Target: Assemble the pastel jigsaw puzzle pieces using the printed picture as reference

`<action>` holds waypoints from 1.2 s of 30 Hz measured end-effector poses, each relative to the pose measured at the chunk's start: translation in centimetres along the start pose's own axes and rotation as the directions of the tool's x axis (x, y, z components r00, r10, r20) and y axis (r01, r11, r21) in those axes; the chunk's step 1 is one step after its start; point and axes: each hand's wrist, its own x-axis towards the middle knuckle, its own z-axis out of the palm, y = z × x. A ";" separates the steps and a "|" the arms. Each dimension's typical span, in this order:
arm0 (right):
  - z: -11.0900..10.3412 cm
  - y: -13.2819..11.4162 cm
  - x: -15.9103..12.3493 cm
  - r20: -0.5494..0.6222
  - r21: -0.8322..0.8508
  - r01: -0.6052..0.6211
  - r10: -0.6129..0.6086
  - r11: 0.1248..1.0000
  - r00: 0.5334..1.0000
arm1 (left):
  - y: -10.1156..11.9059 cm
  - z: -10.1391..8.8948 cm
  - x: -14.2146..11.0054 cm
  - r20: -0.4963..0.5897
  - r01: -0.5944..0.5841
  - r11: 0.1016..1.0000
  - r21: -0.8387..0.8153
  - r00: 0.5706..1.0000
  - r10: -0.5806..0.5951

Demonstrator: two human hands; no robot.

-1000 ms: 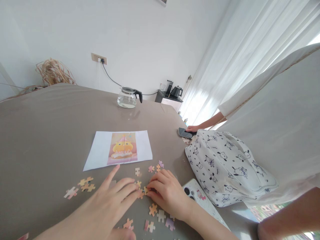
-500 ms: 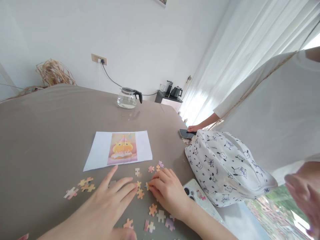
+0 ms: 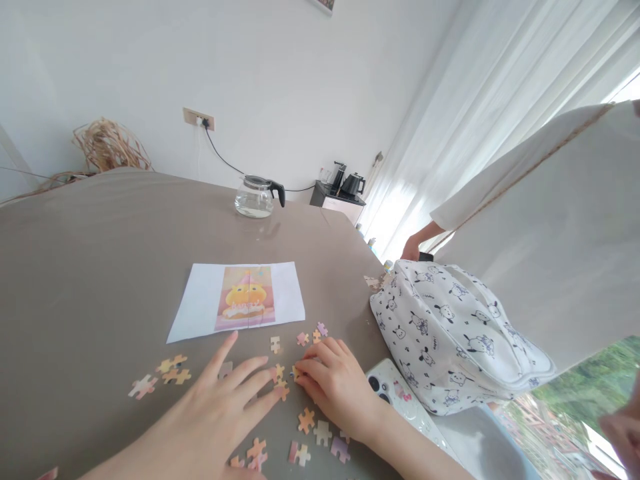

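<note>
My left hand (image 3: 223, 403) lies spread over the table, palm down, its fingertips at a pair of yellow-orange puzzle pieces (image 3: 281, 382). Just right of them my right hand (image 3: 333, 380) is closed, thumb and fingers pinching a small yellowish puzzle piece (image 3: 295, 373). More pieces are scattered around: an orange one (image 3: 306, 420), a cream one (image 3: 323, 433), a purple one (image 3: 341, 449) and several pink and orange ones (image 3: 257, 453) by my left thumb. Beyond my hands lies a paper sheet (image 3: 287, 293) printed with a yellow cartoon figure on a cake. A pale piece (image 3: 225, 369) is partly hidden by my left fingers.
A white bag (image 3: 445, 320) with cartoon dogs stands at the right, partly over a phone (image 3: 407, 400). Near the table's far edge is a glass pot (image 3: 254, 198). At left lie joined pieces (image 3: 173, 370). Another person's hand (image 3: 412, 249) shows behind the bag.
My left index and ring fingers shift slightly rightward onto the orange pieces, and its thumb draws back, uncovering pink pieces. The other person has lifted a dark phone off the table, moving right.
</note>
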 end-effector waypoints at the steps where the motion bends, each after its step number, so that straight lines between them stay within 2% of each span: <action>1: 0.0 0.0 0.0 -0.002 0.003 0.001 -0.001 1.000 1.000 | 0.0 0.1 0.0 -0.013 -0.002 1.000 -0.004 1.000 0.002; 5: -0.1 -0.1 0.0 -0.023 0.013 0.007 -0.007 1.000 1.000 | 0.2 0.1 0.3 -0.074 -0.014 1.000 -0.007 0.997 0.013; 7: -0.1 -0.2 -0.1 -0.036 0.016 0.008 -0.007 1.000 0.999 | 0.5 -0.2 0.5 -0.081 0.018 1.000 0.005 0.997 -0.017; 10: -0.1 -0.4 -0.2 -0.026 0.038 0.012 -0.011 0.999 1.000 | 1.1 -1.1 0.8 -0.038 0.066 0.997 0.043 0.997 -0.064; 14: 0.0 -0.6 -0.1 0.016 0.040 0.027 -0.028 0.999 0.999 | 1.5 -1.9 1.0 0.002 0.054 0.996 0.066 0.999 -0.055; 21: 0.0 -0.6 0.0 0.009 -0.007 0.062 -0.062 0.998 0.998 | 1.0 -1.7 0.6 0.157 0.032 0.999 -0.033 0.987 -0.026; 27: 0.1 -0.7 0.0 0.002 0.005 0.088 -0.088 0.996 0.996 | 0.9 -1.3 0.8 0.106 0.052 0.998 -0.034 0.993 -0.048; 36: 0.0 -0.6 0.0 -0.016 -0.054 0.116 -0.117 0.992 0.993 | 0.9 -0.5 0.7 0.105 0.067 0.997 0.047 0.992 -0.072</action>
